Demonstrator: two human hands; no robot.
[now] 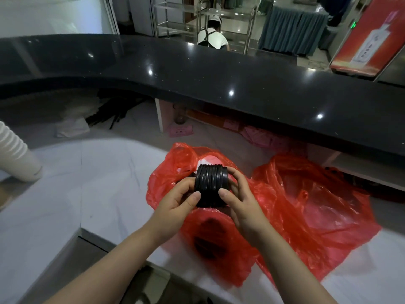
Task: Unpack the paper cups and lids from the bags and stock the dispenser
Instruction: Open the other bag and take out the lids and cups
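Hands (pixel 210 200) grip black, ridged, perhaps nested lids (pixel 211 185).

A pale marble-patterned worktop (pixel 105 172) fills the lower half of the frame. Above it, a glossy black counter (pixel 219 73) curves across the middle, speckled with bright ceiling-light reflections. Under its overhang at centre lie pink papers (pixel 180 131) on a grey shelf. In the upper centre, beyond the counter, stands a steel trolley rack (pixel 228 16) on a shiny tiled floor, with a teal-skirted table (pixel 293 29) to its right and a red poster board (pixel 370 38) at upper right.
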